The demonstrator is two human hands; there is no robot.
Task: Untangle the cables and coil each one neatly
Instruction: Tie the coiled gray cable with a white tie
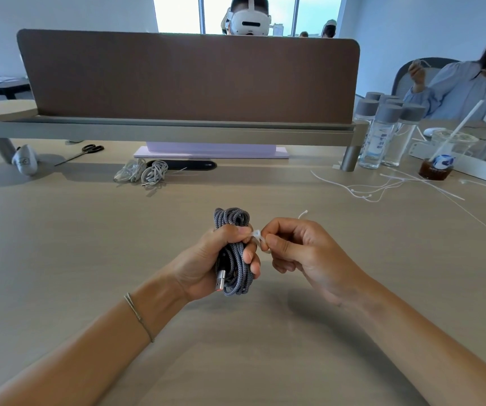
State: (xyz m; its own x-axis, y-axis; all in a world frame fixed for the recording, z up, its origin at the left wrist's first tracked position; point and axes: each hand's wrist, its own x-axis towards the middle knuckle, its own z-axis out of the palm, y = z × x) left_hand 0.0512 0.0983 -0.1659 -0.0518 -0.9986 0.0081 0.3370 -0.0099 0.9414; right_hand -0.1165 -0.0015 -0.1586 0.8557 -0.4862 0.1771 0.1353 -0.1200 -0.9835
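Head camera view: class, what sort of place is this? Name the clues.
Probably a shared office: a long desk with a brown divider screen, other seated people working alongside, and large windows behind.

One grey braided cable (233, 253) bundle, centre. Two white coiled cables (140, 172) at 11 o'clock. One pair of scissors (85, 152) at 10. Loose white cable ties (382, 186) at 2, count unclear. Capped clear bottles (382, 133) at 2: at least five. One iced drink cup (441, 159).
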